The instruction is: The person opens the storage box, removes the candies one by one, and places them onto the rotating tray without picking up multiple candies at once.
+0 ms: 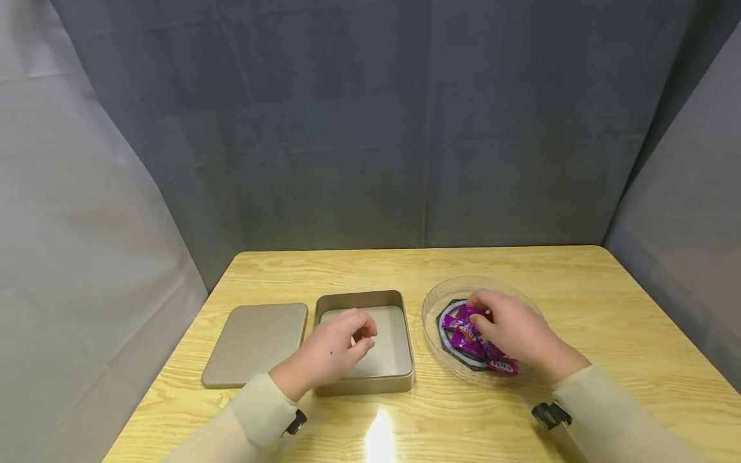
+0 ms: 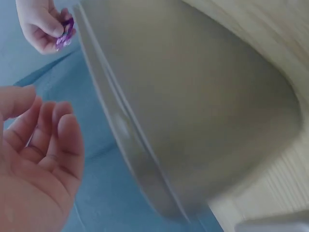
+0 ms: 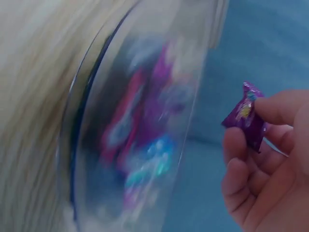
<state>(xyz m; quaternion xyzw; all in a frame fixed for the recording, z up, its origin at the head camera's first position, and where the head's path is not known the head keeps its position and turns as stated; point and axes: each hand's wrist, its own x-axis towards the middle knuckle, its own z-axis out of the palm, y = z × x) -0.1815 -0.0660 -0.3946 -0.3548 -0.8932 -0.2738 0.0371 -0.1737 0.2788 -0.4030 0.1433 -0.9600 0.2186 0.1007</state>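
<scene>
Above the open metal tin (image 1: 382, 334) my left hand (image 1: 332, 350) hovers with its fingers loosely bent and nothing in them. The left wrist view shows that palm (image 2: 36, 179) bare beside the tin's outer wall (image 2: 183, 106). My right hand (image 1: 518, 328) is over the clear round dish (image 1: 428, 321). Between thumb and fingers it pinches a purple wrapped candy (image 3: 247, 117), which is plain in the right wrist view. Several more purple-wrapped candies (image 1: 466, 344) lie in the dish, partly hidden by that hand and blurred in the right wrist view.
A flat tin lid (image 1: 255, 344) lies on the wooden table (image 1: 359, 270) to the left of the tin. Grey cloth (image 1: 336, 128) hangs behind the table, with paler cloth at both sides. Each wrist carries a dark strap (image 1: 552, 415).
</scene>
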